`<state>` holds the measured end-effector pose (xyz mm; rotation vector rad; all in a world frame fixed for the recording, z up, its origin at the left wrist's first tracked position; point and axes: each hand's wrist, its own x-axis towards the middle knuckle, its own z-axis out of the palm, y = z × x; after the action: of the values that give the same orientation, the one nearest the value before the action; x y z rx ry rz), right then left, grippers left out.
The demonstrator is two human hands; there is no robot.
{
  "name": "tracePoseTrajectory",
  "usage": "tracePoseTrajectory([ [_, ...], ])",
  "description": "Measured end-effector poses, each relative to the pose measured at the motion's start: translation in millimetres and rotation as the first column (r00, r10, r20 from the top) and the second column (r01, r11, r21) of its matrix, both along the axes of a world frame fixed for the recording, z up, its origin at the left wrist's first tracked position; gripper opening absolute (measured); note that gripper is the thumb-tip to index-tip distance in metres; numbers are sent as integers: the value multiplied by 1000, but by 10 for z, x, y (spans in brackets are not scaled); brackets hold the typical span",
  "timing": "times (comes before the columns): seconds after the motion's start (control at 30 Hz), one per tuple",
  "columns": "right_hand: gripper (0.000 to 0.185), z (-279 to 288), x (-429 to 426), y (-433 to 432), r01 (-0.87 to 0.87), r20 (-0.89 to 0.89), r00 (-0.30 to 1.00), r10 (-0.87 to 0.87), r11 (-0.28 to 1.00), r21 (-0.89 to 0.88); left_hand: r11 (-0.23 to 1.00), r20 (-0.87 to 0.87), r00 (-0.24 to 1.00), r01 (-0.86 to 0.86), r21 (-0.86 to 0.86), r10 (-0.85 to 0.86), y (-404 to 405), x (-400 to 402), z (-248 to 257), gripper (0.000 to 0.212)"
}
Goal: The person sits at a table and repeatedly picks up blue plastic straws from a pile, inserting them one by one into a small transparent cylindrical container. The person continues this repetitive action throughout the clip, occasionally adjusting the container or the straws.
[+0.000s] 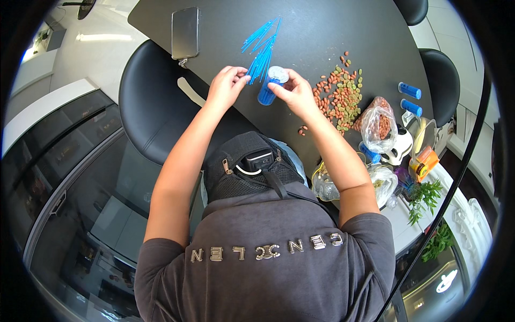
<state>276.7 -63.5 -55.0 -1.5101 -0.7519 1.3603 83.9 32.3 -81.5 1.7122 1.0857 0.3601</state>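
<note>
My right hand (297, 93) holds a small tube (267, 95) filled with blue sticks. The tube leans, and its pale round top (278, 74) faces up. Thin blue sticks (262, 60) lie loosely heaped on the table just beyond my hands. My left hand (228, 87) is at the near left end of this heap, thumb and fingertips close together and touching it. Whether a stick is pinched between them is too small to see.
On the dark table (318, 28) lie a phone (185, 32), scattered peanuts and green pieces (342, 96), and two more blue tubes (410, 90). A plastic bag of peanuts (380, 122) and a white mask-like object (398, 147) crowd the right edge. A black chair (149, 104) stands left.
</note>
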Motion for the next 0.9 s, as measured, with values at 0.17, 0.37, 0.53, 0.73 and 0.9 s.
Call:
tracePoseTrajectory([
  [0.17, 38, 7, 73, -5, 32, 29, 999, -32, 999, 1, 945, -250, 968, 97, 311, -18, 164, 203, -276, 16],
  [0.37, 38, 31, 54, -11, 40, 19, 999, -40, 999, 7, 908, -430, 902, 219, 358, -48, 204, 284, -373, 16],
  [0.53, 39, 45, 35, 6, 33, 21, 999, -33, 999, 1, 914, -470, 881, 225, 337, -44, 180, 340, -294, 22],
  [0.73, 39, 70, 36, 12, 15, 28, 1000, -15, 1000, 3, 904, -514, 857, 244, 352, -31, 157, 374, -427, 19],
  [0.9, 38, 28, 31, -20, -7, 82, 997, 9, 1000, -28, 991, -284, 958, -8, 135, 46, 217, 325, -257, 17],
])
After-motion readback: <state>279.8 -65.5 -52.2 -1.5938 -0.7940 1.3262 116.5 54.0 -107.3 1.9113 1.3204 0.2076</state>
